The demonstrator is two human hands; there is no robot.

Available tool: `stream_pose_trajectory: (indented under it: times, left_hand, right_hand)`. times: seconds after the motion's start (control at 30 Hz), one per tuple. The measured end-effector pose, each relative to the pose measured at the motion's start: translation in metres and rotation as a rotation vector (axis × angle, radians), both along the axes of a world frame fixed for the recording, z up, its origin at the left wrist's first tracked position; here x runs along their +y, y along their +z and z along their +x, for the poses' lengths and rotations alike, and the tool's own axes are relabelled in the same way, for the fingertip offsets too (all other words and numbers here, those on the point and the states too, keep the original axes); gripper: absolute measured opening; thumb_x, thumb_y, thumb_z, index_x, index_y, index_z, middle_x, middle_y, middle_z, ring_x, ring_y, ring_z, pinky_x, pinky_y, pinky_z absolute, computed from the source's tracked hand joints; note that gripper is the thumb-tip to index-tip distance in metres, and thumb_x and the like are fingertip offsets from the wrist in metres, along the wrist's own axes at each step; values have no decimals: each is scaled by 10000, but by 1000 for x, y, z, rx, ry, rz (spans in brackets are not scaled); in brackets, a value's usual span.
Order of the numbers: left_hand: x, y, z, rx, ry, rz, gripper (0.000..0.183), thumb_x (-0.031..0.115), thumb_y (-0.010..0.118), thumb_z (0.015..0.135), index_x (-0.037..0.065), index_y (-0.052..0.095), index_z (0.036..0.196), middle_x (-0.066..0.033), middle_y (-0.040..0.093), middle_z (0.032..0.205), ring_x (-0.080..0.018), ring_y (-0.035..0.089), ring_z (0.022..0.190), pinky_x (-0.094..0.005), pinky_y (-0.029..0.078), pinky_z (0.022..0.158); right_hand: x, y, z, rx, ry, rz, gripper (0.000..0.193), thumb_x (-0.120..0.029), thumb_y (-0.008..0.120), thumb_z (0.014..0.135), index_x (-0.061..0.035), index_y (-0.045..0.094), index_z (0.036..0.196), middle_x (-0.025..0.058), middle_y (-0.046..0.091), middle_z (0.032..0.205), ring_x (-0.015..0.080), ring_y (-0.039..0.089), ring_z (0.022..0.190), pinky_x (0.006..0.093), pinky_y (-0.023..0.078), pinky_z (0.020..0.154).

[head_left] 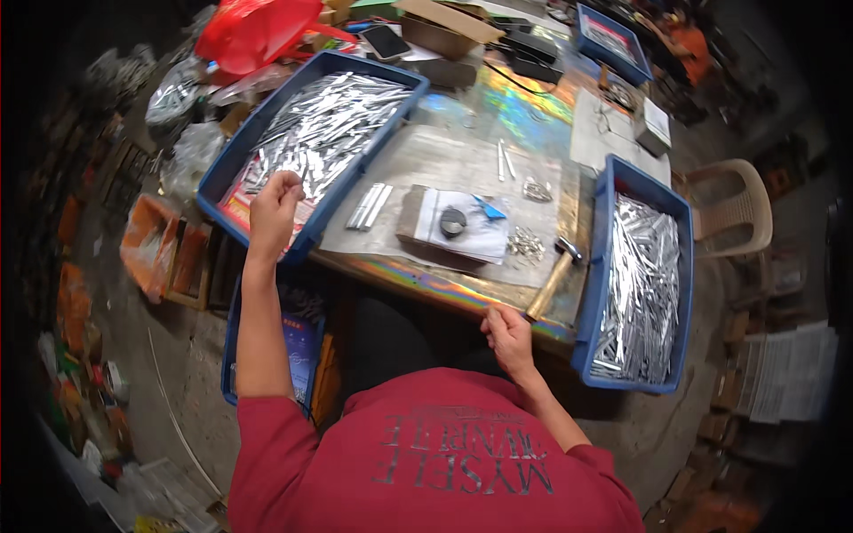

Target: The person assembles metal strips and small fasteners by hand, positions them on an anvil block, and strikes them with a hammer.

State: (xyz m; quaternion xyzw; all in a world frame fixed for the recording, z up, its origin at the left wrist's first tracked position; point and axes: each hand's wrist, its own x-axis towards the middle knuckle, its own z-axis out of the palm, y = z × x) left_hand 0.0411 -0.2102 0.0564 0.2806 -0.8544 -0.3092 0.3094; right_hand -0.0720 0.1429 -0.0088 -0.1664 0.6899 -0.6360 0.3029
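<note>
My left hand hovers over the near end of a blue tray of loose silver metal tubes. Its fingers are curled together; anything between them is hidden. At the table's front edge my right hand is closed, its contents out of sight. The wooden handle of a hammer ends just beside it, the head lying farther back. Between the hands, a block with white paper carries a dark round piece and a blue scrap. Several tubes lie side by side to its left.
Small metal parts form a pile right of the block, with another pile behind. Two tubes lie farther back. A second blue tray of metal pieces stands at right, before a plastic chair. Behind are a phone and red bag.
</note>
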Motion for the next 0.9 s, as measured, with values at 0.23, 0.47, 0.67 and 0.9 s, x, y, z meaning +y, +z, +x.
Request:
stream_pose_trajectory:
  times: [0.23,0.47,0.67,0.9]
  left_hand:
    - [138,-1,-39,187,-441,1100,240,61,552,760,-24,522,982,-41,562,719,-53,488,500,-150,393,442]
    - [194,-44,-60,274,-508,1480,160,81,534,784,6,508,923,-80,579,773,-62,514,561,-163,431,474]
    - [207,-51,-64,297,-514,1549,162,86,525,792,10,507,933,-65,572,800,-60,500,574,-164,425,498]
    - [215,-61,-61,223,-532,1503,184,115,533,792,13,536,945,-41,567,740,-55,488,576,-154,392,481]
  right_hand:
    - [-10,12,4,10,51,-20,179,-174,457,840,-20,548,835,-28,480,578,15,388,457,158,308,398]
    - [-9,20,1,-295,120,-142,229,-242,442,849,-30,526,857,-14,472,600,27,380,467,146,308,417]
    - [-9,18,-1,-425,114,-170,217,-249,447,847,-48,511,797,-8,463,599,32,369,456,145,298,408]
    - [-7,14,-3,-433,88,-174,224,-258,458,841,-54,500,759,-12,454,576,32,360,444,148,287,396]
